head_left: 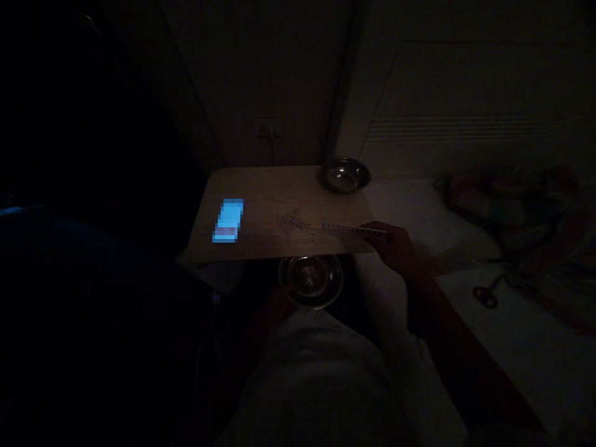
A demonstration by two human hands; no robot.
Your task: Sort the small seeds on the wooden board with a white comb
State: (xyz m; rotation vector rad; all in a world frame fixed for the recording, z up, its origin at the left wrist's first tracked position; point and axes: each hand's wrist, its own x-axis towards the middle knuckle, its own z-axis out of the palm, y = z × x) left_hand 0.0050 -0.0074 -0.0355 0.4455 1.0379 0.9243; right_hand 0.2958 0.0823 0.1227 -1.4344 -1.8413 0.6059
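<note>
A pale wood-grained board with rounded corners [261,186] bears scattered small dark bits [298,222], loose and grainy, near its middle. The right hand [388,242] is closed round a long, thin, pale ruler-like strip [354,230] reaching toward them. The left hand [282,298] is at the rim of a shiny round metal bowl [333,298] below the board's near edge; its grip is too dark to tell. A glowing blue phone-like screen [228,220] and a second steel bowl [347,177] flank the bits.

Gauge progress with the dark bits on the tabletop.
Looks done: lower bowl placed at the near edge of the tabletop, left hand at its rim. In hand: toothed strip, held in right hand. Remaining: dark bits scattered on the tabletop; bowl contents too dim to judge.
</note>
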